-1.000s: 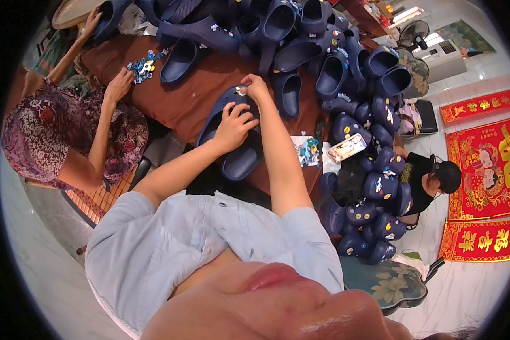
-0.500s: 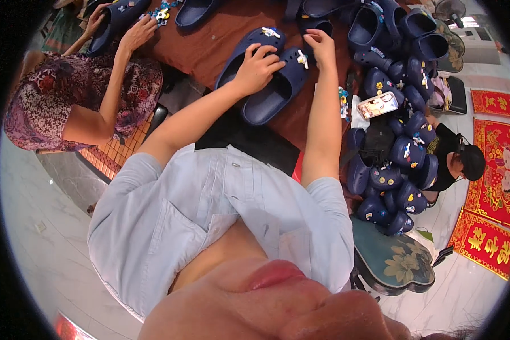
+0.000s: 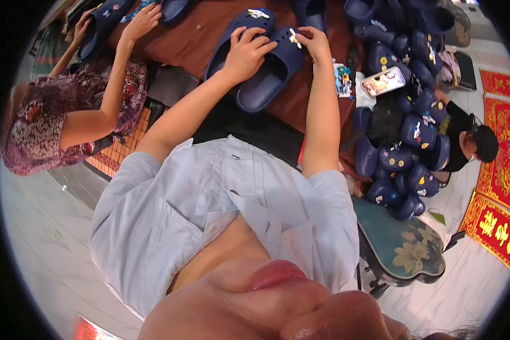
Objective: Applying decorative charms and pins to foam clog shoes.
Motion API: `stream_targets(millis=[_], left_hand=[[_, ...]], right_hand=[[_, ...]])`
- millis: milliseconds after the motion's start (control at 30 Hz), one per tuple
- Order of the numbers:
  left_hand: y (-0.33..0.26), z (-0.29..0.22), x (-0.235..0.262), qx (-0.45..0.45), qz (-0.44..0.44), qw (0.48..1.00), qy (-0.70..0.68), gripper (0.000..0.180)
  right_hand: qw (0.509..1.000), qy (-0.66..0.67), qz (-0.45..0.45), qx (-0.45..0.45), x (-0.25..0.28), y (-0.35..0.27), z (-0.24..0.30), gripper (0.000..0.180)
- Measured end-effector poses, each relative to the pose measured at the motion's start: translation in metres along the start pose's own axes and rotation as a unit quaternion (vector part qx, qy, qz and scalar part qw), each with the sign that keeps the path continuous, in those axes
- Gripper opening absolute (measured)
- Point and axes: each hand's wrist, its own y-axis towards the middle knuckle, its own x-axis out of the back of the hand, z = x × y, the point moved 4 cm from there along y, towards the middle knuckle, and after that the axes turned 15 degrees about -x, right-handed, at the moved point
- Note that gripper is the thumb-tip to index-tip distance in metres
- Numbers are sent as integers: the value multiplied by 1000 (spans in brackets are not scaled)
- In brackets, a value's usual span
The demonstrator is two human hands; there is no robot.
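Two navy-blue clogs lie side by side on a brown cloth, toes away from me. My left hand (image 3: 246,55) bends its fingers over the gap between them, gripping the inner edge of the right clog (image 3: 264,86) and lying across the left clog (image 3: 219,58). At the outer side of the right clog's toe, my right hand (image 3: 316,44) pinches at a white figure-shaped shoe charm (image 3: 294,38). Another white charm (image 3: 259,13) sits on the left clog's toe.
Decorated navy clogs (image 3: 419,133) are heaped on the right, beside a phone (image 3: 383,82) and small colourful charms (image 3: 344,79). At the left, a person in a patterned top (image 3: 39,107) handles another clog (image 3: 103,25). A dark-clad person (image 3: 462,148) is beyond the heap. A flowered stool (image 3: 405,241) stands at right.
My right hand has moved in from beside the clog to the charm on its toe. The left hand stays on the clogs. The whole view has shifted slightly.
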Motion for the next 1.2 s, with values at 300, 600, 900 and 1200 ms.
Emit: stream_targets(millis=[300,600,900,1200], left_hand=[[6,1,-2,-10,6,1000,8,48],[-1,3,-1,-16,-3,999,37,45],[2,2,-2,-48,-5,997,56,44],[0,11,-17,-36,-5,999,31,45]], right_hand=[[988,-146,-10,43,-1,42,-20,34],[980,-129,-108,107,-13,24,-15,33],[964,-23,-247,98,-23,-37,4,22],[937,44,-312,153,-10,-130,-31,17]])
